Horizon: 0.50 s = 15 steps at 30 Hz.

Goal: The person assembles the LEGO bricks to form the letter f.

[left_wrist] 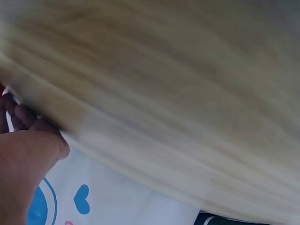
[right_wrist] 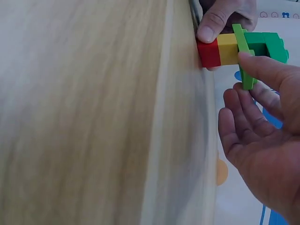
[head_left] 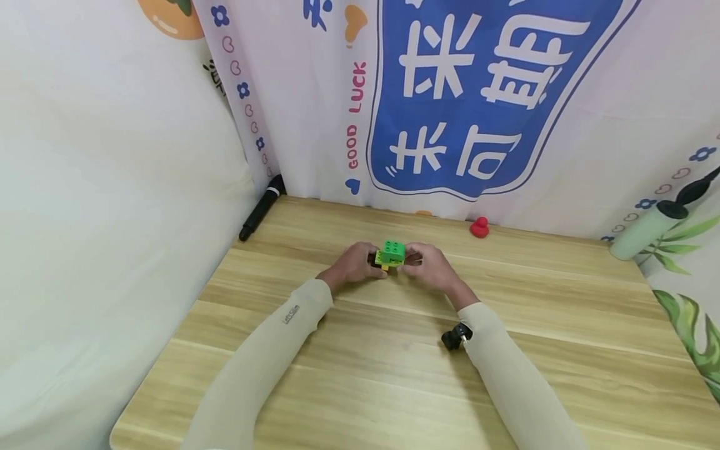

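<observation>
A small stack of toy building bricks point(head_left: 394, 251) stands between both hands near the far middle of the table. In the right wrist view it has a red brick point(right_wrist: 209, 54) at the table, a yellow brick point(right_wrist: 228, 48), a light green flat plate point(right_wrist: 241, 38) and dark green bricks point(right_wrist: 275, 47) on top. My left hand point(head_left: 355, 262) grips the stack low down, its thumb on the red brick. My right hand point(head_left: 430, 267) pinches the light green plate between thumb and fingertips, other fingers loosely bent. In the left wrist view, only the left hand's point(left_wrist: 30, 157) thumb and fingers show.
A small red knob-shaped object point(head_left: 479, 227) sits behind and right of the hands. A black cylindrical object point(head_left: 262, 209) lies at the back left corner. At the back right, a pale green cylinder point(head_left: 647, 231) leans by the curtain point(head_left: 315, 125).
</observation>
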{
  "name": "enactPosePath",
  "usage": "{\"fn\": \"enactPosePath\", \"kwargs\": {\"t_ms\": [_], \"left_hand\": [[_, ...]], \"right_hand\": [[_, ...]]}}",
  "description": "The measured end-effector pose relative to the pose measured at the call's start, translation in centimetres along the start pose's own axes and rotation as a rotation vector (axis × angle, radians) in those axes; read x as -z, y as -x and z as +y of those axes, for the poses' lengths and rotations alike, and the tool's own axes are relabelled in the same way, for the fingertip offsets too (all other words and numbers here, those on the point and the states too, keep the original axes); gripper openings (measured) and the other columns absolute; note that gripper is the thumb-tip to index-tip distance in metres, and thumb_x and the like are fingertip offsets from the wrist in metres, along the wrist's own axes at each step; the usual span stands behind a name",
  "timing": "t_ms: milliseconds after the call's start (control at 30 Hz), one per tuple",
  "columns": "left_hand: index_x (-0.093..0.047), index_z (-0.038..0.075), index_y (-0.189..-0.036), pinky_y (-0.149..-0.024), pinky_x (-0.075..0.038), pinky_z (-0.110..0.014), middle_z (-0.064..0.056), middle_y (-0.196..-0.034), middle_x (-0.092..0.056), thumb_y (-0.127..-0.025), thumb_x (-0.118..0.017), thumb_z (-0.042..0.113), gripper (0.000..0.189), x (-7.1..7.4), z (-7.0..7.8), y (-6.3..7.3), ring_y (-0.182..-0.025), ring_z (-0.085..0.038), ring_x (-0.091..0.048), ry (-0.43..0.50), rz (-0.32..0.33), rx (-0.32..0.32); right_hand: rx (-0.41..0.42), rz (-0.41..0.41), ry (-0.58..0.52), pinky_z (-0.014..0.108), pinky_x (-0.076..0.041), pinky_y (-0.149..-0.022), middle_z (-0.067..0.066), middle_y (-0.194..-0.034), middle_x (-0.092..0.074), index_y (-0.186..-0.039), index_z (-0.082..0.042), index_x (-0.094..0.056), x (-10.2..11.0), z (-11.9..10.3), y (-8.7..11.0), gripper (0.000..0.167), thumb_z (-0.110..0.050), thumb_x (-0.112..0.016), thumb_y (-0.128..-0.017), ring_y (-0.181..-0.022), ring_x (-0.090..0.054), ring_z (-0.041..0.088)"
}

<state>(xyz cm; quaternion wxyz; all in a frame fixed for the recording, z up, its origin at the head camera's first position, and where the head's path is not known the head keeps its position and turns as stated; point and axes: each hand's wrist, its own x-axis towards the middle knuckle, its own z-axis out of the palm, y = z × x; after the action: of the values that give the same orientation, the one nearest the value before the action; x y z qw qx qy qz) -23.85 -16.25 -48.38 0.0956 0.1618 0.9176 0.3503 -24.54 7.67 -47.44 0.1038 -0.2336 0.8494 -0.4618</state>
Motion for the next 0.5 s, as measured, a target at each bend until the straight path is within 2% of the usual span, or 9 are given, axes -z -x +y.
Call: {"fn": "enactPosePath", "kwargs": {"t_ms": [133,233,367,500], "left_hand": [[-0.056,0.006,-0.147,-0.105,-0.053,-0.041,-0.011,-0.126,-0.069,-0.092,-0.088,0.025,0.066,-0.03,0.07,0.26,-0.113,-0.021,-0.063,0.071,-0.013,-0.024],[-0.046,0.008,-0.153,-0.105,-0.054,-0.041,-0.013,-0.129,-0.067,-0.093,-0.087,0.022,0.074,-0.09,0.22,0.51,-0.115,-0.023,-0.063,0.123,-0.007,-0.052],[-0.048,0.003,-0.152,-0.108,-0.055,-0.042,-0.016,-0.136,-0.064,-0.095,-0.084,0.020,0.069,-0.13,0.47,0.82,-0.121,-0.027,-0.065,0.136,-0.001,-0.091],[-0.057,-0.001,-0.149,-0.111,-0.054,-0.044,-0.017,-0.139,-0.062,-0.098,-0.081,0.021,0.060,-0.09,0.52,0.97,-0.125,-0.029,-0.064,0.106,0.001,-0.145]], "right_hand": [[-0.032,0.015,-0.030,0.042,-0.058,-0.101,0.019,-0.121,-0.076,-0.128,0.001,-0.072,0.20,0.02,0.14,0.035,-0.014,-0.079,-0.098,-0.112,-0.071,0.030],[-0.092,0.033,-0.108,0.032,-0.058,-0.095,0.020,-0.122,-0.074,-0.131,0.003,-0.068,0.37,-0.03,0.25,0.040,-0.016,-0.080,-0.098,-0.111,-0.070,0.027],[-0.168,0.074,-0.182,0.022,-0.056,-0.084,0.017,-0.119,-0.072,-0.127,0.004,-0.066,0.40,0.16,0.43,0.039,-0.017,-0.081,-0.097,-0.105,-0.067,0.020],[-0.198,0.105,-0.129,0.023,-0.055,-0.079,0.017,-0.112,-0.075,-0.119,0.004,-0.072,0.24,0.34,0.59,0.033,-0.021,-0.079,-0.100,-0.097,-0.068,0.018]]}}
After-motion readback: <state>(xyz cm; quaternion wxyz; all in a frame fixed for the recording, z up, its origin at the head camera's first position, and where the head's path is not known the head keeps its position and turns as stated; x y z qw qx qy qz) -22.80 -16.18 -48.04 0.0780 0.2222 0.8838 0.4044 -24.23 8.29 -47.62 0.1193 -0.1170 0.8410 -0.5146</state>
